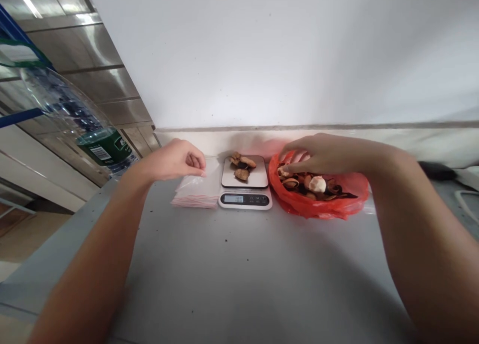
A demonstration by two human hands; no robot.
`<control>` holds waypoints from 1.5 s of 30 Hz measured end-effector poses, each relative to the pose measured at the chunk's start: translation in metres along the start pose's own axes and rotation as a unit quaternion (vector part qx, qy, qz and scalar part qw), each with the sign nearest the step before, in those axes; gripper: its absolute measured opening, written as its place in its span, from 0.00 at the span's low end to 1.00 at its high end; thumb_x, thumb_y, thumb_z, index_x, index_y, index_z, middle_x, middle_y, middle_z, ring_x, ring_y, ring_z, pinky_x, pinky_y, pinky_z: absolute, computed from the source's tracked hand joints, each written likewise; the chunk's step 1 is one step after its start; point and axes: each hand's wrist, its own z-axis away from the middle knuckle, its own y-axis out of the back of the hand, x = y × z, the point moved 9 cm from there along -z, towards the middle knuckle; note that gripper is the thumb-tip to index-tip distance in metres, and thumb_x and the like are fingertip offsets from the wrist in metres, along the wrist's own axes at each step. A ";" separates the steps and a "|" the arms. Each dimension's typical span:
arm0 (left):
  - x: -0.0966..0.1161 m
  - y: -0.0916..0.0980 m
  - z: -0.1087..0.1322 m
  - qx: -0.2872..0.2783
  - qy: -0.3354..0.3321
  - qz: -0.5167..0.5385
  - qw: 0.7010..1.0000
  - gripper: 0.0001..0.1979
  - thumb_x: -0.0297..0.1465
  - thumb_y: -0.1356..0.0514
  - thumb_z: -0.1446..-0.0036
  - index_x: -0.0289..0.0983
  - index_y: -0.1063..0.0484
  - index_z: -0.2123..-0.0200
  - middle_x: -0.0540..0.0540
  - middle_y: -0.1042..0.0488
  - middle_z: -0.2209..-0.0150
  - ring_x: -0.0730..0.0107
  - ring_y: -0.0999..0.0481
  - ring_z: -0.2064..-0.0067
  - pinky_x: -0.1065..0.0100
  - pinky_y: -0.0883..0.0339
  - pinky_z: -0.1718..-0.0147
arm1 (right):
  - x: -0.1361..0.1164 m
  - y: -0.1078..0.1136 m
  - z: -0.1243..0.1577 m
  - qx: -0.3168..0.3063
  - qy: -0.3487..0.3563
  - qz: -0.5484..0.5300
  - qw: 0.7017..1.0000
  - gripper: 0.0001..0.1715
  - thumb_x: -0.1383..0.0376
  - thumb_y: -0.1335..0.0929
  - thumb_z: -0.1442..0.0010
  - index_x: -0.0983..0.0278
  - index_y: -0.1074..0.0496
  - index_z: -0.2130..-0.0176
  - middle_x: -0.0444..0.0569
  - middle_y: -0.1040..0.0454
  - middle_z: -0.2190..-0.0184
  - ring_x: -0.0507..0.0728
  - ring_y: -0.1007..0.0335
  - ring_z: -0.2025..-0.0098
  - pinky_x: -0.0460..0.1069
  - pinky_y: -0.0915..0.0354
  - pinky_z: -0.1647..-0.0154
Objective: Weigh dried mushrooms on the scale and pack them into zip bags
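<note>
My left hand (179, 160) hovers over a stack of clear zip bags (198, 190), fingers curled in and thumb against them, with nothing visible in it. Beside the bags, a small kitchen scale (245, 198) carries a few dried brown pieces (241, 174), perhaps dried mushroom. Its display seems to read 18.0, though the digits are small. To the right lies an open red plastic bag (310, 212) filled with similar pieces, one pale and rounded (317, 184). My right hand (312, 154) reaches into this bag from above, thumb and fingers apart, the thumb touching pieces at its left side.
A white wall (284, 55) rises behind the grey table (232, 279), which has dark crumbs on it. A large clear bottle with a green label (103, 147) stands at the left edge. At the far right are a dark object (436, 170) and a white cable-like loop (462, 202).
</note>
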 end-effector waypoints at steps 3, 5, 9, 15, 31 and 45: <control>0.008 0.021 0.009 0.098 -0.007 0.018 0.995 0.18 0.48 0.39 0.45 0.38 0.24 0.69 0.44 0.20 0.69 0.64 0.24 0.67 0.65 0.33 0.67 | -0.023 0.009 0.003 0.061 0.069 -0.024 0.995 0.05 0.60 0.26 0.43 0.57 0.21 0.63 0.49 0.17 0.63 0.61 0.22 0.64 0.53 0.33 0.67; 0.019 0.030 0.015 0.147 -0.025 0.029 0.988 0.17 0.47 0.40 0.42 0.40 0.29 0.73 0.48 0.26 0.75 0.67 0.29 0.72 0.66 0.35 0.70 | -0.044 0.011 0.006 0.095 0.124 -0.093 0.983 0.08 0.58 0.27 0.39 0.59 0.25 0.64 0.49 0.18 0.62 0.59 0.23 0.64 0.52 0.33 0.66; 0.044 0.030 0.021 0.168 -0.077 0.071 0.980 0.19 0.42 0.39 0.40 0.40 0.34 0.79 0.52 0.34 0.82 0.72 0.34 0.78 0.69 0.41 0.77 | -0.078 -0.007 0.007 0.053 0.203 -0.339 0.917 0.13 0.64 0.27 0.37 0.58 0.36 0.66 0.45 0.21 0.71 0.55 0.24 0.68 0.51 0.33 0.66; 0.060 0.015 0.012 0.131 -0.123 0.180 0.967 0.22 0.39 0.38 0.36 0.38 0.29 0.82 0.51 0.31 0.84 0.76 0.36 0.81 0.71 0.42 0.79 | -0.102 -0.032 0.002 -0.054 0.258 -0.506 0.821 0.20 0.72 0.25 0.43 0.58 0.40 0.67 0.44 0.20 0.68 0.55 0.20 0.59 0.49 0.27 0.62; 0.057 -0.005 -0.002 0.091 -0.145 0.327 0.930 0.19 0.33 0.34 0.35 0.36 0.26 0.79 0.52 0.28 0.80 0.77 0.29 0.77 0.75 0.32 0.74 | -0.087 -0.035 -0.006 -0.038 0.176 -0.552 0.814 0.26 0.71 0.23 0.47 0.57 0.44 0.67 0.43 0.19 0.73 0.57 0.16 0.64 0.55 0.21 0.53; 0.049 -0.002 0.000 0.116 -0.098 0.292 0.944 0.23 0.24 0.42 0.35 0.37 0.36 0.84 0.53 0.35 0.84 0.78 0.35 0.80 0.75 0.41 0.78 | -0.096 -0.024 -0.001 0.047 0.262 -0.263 0.927 0.09 0.73 0.35 0.41 0.62 0.28 0.70 0.43 0.27 0.73 0.52 0.31 0.72 0.48 0.36 0.71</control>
